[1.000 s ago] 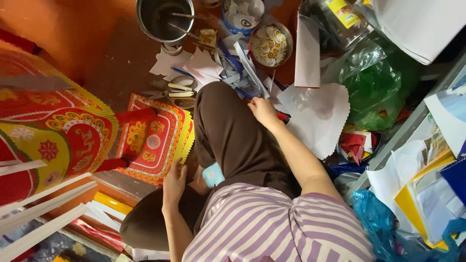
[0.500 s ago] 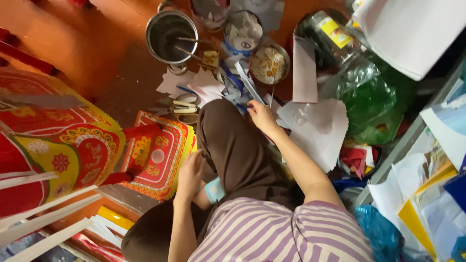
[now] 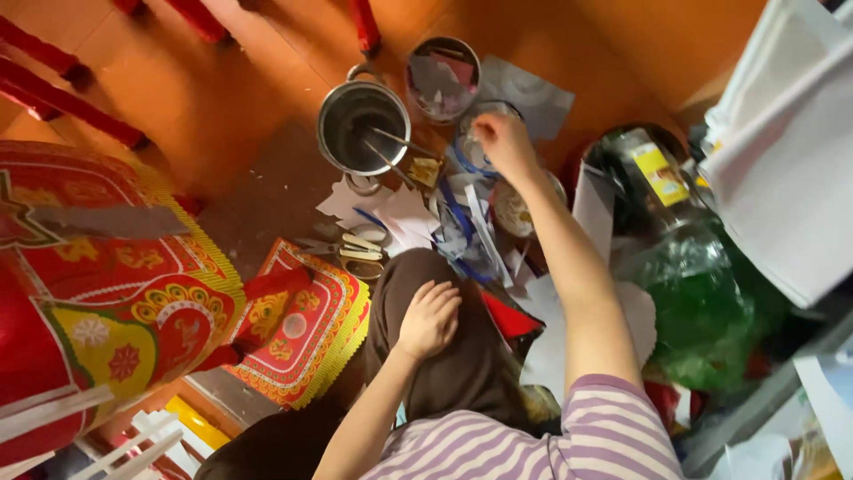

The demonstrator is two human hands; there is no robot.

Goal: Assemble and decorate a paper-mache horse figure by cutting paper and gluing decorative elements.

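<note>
Seen from above, person sits on the orange floor [image 3: 222, 89] w/ knees drawn up, dark trousers, striped purple-white top. Right hand [image 3: 503, 142] is stretched fwd, arm straight, over a small round tub [image 3: 475, 147] w/ blue-white rim; fingers curled down at or into it, but whether they grip anything can't be told, hand hides the contents. Left hand [image 3: 429, 318] rests flat on the knee, fingers loosely spread, holding nothing. Just left of the tub stands a steel pot [image 3: 362, 129] w/ two thin sticks leaning inside; behind the tub, a second round container [image 3: 442, 78] filled w/ paper scraps. Between pot and knee: white paper cut-outs [image 3: 391, 213], blue strips [image 3: 458, 213] and scissors [image 3: 351, 249] w/ pale handles, all lying on the floor. Near the right forearm a shallow bowl [image 3: 515, 209], partly hidden by the arm. Right of the arm: green plastic bag [image 3: 711, 311] and a clear jar w/ yellow label [image 3: 653, 173]. Left of the leg lies a red-and-gold patterned card panel [image 3: 298, 324]; further left a bigger red decorated piece [image 3: 89, 293] w/ yellow and green motifs. White sheets [image 3: 782, 151] stacked at far right.
</note>
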